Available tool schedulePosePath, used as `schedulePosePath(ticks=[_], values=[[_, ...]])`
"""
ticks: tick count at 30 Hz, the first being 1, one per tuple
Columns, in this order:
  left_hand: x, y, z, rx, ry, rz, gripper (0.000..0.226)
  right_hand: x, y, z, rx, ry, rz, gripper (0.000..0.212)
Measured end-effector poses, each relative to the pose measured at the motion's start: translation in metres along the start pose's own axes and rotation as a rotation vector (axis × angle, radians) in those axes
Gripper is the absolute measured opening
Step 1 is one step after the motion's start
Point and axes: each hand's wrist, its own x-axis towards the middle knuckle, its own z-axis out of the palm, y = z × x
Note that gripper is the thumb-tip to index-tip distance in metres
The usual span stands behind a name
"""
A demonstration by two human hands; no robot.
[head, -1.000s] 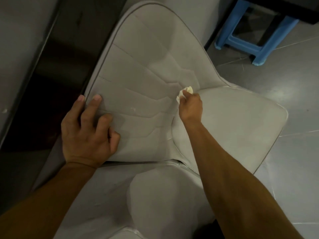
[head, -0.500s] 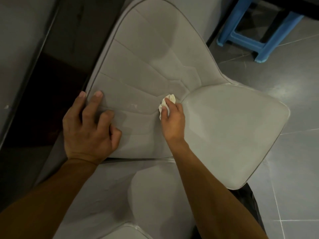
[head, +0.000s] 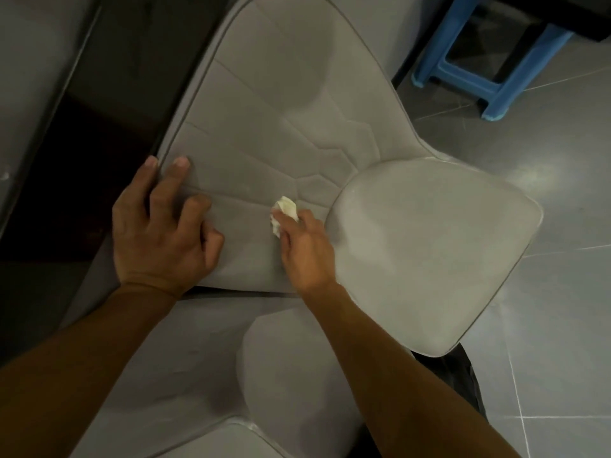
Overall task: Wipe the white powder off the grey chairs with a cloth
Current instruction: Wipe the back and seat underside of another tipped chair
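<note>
Hands on the grey chair (head: 281, 94): left hand (head: 162, 233) flat, loose; cloth (head: 285, 209) in fingertip pinch of right hand (head: 305, 252).

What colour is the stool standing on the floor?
Blue. The stool shows at the upper right of the head view.

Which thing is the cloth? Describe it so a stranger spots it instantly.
Start at the big grey chair filling the middle. On its stitched panel, the right hand grips a small crumpled wad: the cloth. It is the only whitish thing there.
</note>
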Motion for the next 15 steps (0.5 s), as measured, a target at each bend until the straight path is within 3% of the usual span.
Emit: schedulePosePath(ticks=[3, 6, 11, 15], values=[[0.000, 0.002, -0.002, 0.009, 0.017, -0.012, 0.020, -0.018, 0.041, 0.001, -0.038, -0.182, 0.207, 0.036], [-0.001, 0.003, -0.002, 0.022, 0.030, -0.006, 0.021, -0.037, 0.057, 0.009, 0.073, -0.115, 0.271, 0.036], [-0.001, 0.004, -0.003, 0.058, 0.023, -0.024, 0.022, -0.039, 0.016, 0.020, 0.279, 0.109, 0.091, 0.038], [-0.001, 0.004, -0.003, 0.058, 0.020, -0.019, 0.023, -0.035, 0.014, 0.037, 0.360, 0.093, 0.115, 0.039]])
